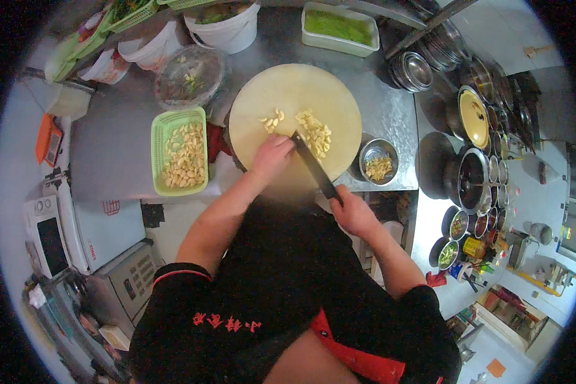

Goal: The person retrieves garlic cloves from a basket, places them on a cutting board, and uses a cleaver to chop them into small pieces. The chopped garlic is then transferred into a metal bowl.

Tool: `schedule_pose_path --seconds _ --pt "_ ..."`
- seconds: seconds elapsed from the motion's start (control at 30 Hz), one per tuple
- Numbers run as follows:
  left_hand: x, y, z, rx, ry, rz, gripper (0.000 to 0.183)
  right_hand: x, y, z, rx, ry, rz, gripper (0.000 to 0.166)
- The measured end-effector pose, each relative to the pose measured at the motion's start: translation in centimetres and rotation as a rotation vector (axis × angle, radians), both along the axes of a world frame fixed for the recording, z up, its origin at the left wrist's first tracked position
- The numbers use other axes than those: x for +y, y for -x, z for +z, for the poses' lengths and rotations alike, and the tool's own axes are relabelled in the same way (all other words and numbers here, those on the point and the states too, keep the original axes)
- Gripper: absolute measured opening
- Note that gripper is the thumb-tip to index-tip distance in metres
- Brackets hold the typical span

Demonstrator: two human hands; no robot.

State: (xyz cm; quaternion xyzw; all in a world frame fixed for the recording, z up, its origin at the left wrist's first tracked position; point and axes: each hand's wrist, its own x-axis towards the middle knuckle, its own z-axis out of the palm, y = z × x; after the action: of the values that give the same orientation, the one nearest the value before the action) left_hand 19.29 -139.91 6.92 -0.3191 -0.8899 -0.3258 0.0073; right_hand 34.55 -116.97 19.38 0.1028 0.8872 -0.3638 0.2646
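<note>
My right hand point(354, 210) grips the dark handle of a kitchen knife point(315, 165), whose blade slants across a round cutting board point(254, 96). Beside the blade's far end, my left hand point(274, 154) rests on the board with its fingers bent; whether they pin a garlic clove is hidden. A pile of sliced garlic point(315, 133) lies just right of the blade. Several peeled garlic cloves point(272, 120) lie beyond my left hand. A green plastic basket point(155, 158) holds more peeled cloves at the left. To the right of the board, a steel bowl point(394, 180) contains cut garlic.
A covered clear bowl point(190, 79) and white buckets point(235, 36) stand at the back left. Behind the board is a white tub point(336, 46) with green contents. Stacked steel bowls point(411, 72) and a dark-filled pot point(473, 182) are on the right. The counter's edge runs close to my body.
</note>
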Motion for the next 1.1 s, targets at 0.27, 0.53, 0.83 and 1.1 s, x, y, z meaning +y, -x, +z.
schedule_pose_path --seconds 0.27,0.53,0.83,1.1 --pt "-2.8 3.6 1.5 0.082 -0.154 0.156 0.020 -0.2 0.8 0.3 0.006 0.130 -0.001 0.032" --pt "-3.6 8.2 4.1 -0.092 0.212 0.147 0.020 -0.1 1.7 1.8 -0.218 0.140 -0.269 0.032" --pt "-1.1 4.1 3.3 -0.234 0.147 -0.129 0.015 0.1 -0.7 -1.6 0.134 0.011 -0.129 0.033" --pt "0.2 2.9 1.5 -0.073 0.037 0.013 0.014 -0.1 -0.8 -1.1 0.128 0.024 -0.151 0.034"
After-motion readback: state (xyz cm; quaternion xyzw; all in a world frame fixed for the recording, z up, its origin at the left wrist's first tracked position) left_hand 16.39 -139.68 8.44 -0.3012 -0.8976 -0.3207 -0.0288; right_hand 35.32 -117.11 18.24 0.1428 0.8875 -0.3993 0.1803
